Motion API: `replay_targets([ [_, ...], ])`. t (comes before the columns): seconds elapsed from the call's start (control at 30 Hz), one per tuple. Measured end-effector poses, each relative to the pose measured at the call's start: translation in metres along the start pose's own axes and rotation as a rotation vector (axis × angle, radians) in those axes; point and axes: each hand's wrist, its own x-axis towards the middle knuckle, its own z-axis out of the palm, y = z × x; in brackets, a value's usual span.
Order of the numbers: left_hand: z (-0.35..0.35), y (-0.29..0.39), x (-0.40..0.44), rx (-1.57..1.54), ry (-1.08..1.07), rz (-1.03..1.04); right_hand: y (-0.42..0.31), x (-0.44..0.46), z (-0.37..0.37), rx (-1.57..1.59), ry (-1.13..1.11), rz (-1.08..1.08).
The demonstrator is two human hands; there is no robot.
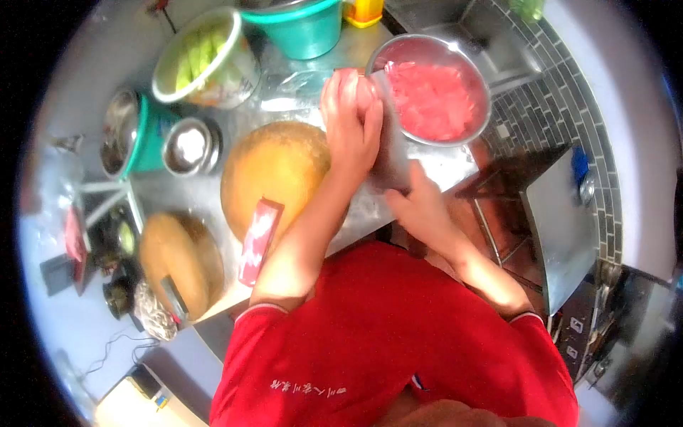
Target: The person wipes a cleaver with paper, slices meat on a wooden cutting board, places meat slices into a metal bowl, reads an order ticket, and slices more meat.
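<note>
A wide grey blade, which looks like a cleaver [393, 146], stands between my hands beside the metal bowl [486, 107]. At its near end is my right hand [423, 206], its fingers closed where the handle would be; the handle itself is hidden. My left hand [352, 114] is at the far end of the blade, fingers bent around something pinkish that I cannot make out. Pink sliced meat [434, 99] fills the bowl, just right of the blade. A slab of red and white meat [260, 242] lies on the round chopping block [274, 160], near my left forearm.
Behind stand a white bucket [238, 78] of green vegetables and a teal basin [306, 32]. Small metal bowls [188, 147] sit to the left. A second round board [171, 256] has a dark-bladed tool [174, 297] on it. A sink [491, 43] is at the back right.
</note>
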Motion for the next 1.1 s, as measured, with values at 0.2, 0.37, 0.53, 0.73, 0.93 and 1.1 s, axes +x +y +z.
replay_targets([
  [0.2, 0.107, -0.041, 0.050, 0.013, -0.267, -0.149, 0.061, -0.057, -0.062, 0.287, 0.288, 0.109],
  [0.37, 0.051, -0.041, 0.040, -0.075, -0.170, -0.171, 0.116, -0.073, -0.068, 0.392, 0.271, 0.204],
  [0.53, -0.071, -0.095, -0.032, -0.061, -0.072, -0.482, 0.104, -0.053, -0.050, 0.285, 0.080, 0.138],
  [0.73, -0.235, -0.069, -0.110, 0.171, 0.006, -0.816, 0.051, -0.005, 0.009, -0.194, -0.257, -0.216],
  [0.93, -0.265, -0.046, -0.168, 0.480, -0.345, -0.662, 0.024, 0.046, 0.104, -0.357, -0.325, -0.509],
  [1.1, -0.249, -0.054, -0.192, 0.780, -0.373, -0.427, 0.045, 0.075, 0.137, -0.474, -0.371, -0.400],
])
